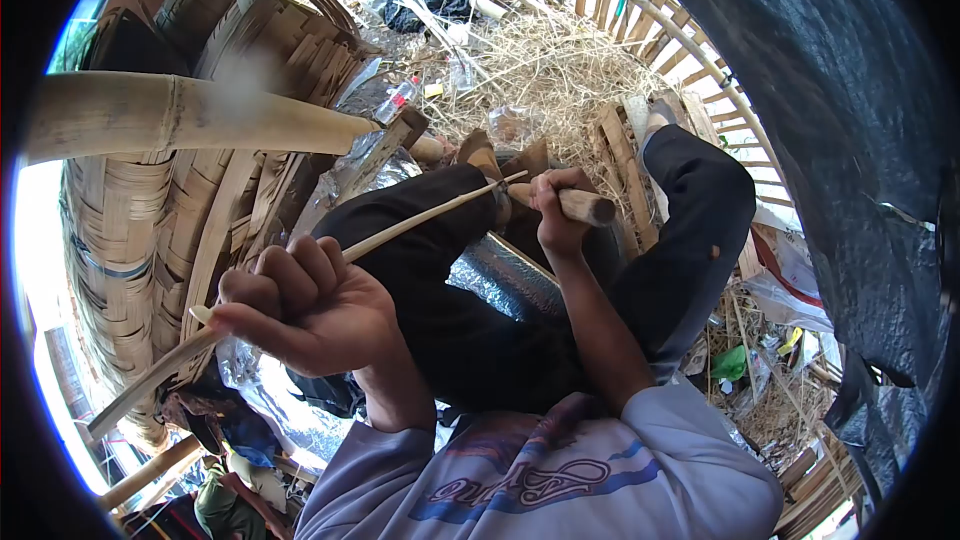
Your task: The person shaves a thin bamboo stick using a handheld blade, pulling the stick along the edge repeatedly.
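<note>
A long, thin bamboo strip (425, 216) slants across my lap from the lower left to just before my right hand. My left hand (325, 305) is closed around it, fingers curled and thumb along the strip. Part of the strip sticks out past the thumb to the lower left. In my right hand (561, 210), closed, is a wooden-handled knife (588, 207), its thick butt pointing right. The blade is mostly hidden, and its near end lies by the far tip of the strip above my raised knee.
Woven bamboo baskets (125, 200) stand at the left beside a thick bamboo pole (200, 115). Straw (560, 60) and a plastic bottle (400, 98) lie ahead. A slatted bamboo fence (690, 40) and dark plastic sheeting (850, 140) border the right.
</note>
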`<state>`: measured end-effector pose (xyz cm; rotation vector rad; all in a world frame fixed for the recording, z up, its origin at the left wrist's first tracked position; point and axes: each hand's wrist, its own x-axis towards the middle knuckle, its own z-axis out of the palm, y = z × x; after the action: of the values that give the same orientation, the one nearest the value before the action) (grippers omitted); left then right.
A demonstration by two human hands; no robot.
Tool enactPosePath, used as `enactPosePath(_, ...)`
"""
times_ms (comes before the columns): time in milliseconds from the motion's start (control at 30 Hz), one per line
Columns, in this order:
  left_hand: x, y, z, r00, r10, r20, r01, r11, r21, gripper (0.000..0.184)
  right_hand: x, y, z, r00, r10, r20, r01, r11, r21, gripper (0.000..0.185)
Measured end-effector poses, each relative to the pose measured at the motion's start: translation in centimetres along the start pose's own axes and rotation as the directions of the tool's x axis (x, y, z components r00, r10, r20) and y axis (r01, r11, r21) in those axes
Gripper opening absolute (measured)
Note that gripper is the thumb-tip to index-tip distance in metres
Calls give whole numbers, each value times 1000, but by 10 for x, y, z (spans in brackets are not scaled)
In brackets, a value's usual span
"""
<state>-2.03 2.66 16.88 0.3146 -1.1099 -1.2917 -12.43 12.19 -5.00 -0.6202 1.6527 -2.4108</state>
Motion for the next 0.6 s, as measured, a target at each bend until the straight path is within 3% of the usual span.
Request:
enactPosePath(33, -1, 0, 0, 1000, 1, -2, -1, 1000, 0, 43, 1, 2, -4, 1000, 0, 3, 0, 1000, 0, 12)
enactPosePath(100, -1, 1, 2, 998, -15, 66, 19, 998, -59, 43, 8, -1, -11, 979, 170, -114, -132, 951, 281, 11)
enactPosePath(167, -3, 0, 5, 997, -16, 77, 21, 998, -63, 42, 6, -9, -16, 975, 202, -88, -168, 941, 295, 8)
enactPosePath(233, -4, -1, 8, 996, -11, 88, 18, 996, -83, 42, 3, -11, -19, 993, 112, -28, -100, 956, 274, 8)
enactPosePath(300, -6, -1, 12, 992, -11, 127, 19, 998, -63, 42, -5, 11, -18, 988, 112, -101, -115, 993, -18, 12)
enactPosePath(400, -6, -2, 16, 988, -18, 152, 34, 994, -104, 42, -1, 47, -36, 987, 119, -104, -126, 990, -61, 10)
enactPosePath(467, -7, -2, 17, 985, -11, 173, 27, 995, -93, 42, 9, 38, -43, 934, 279, -222, -199, 925, 324, 10)
enactPosePath(567, -7, -2, 16, 982, -5, 191, 21, 996, -82, 41, 9, 15, -37, 973, 183, -142, -101, 888, 448, 8)
enactPosePath(600, -8, -2, 15, 981, -7, 195, 24, 996, -85, 41, 1, 28, -36, 960, 215, -178, -150, 935, 320, 8)
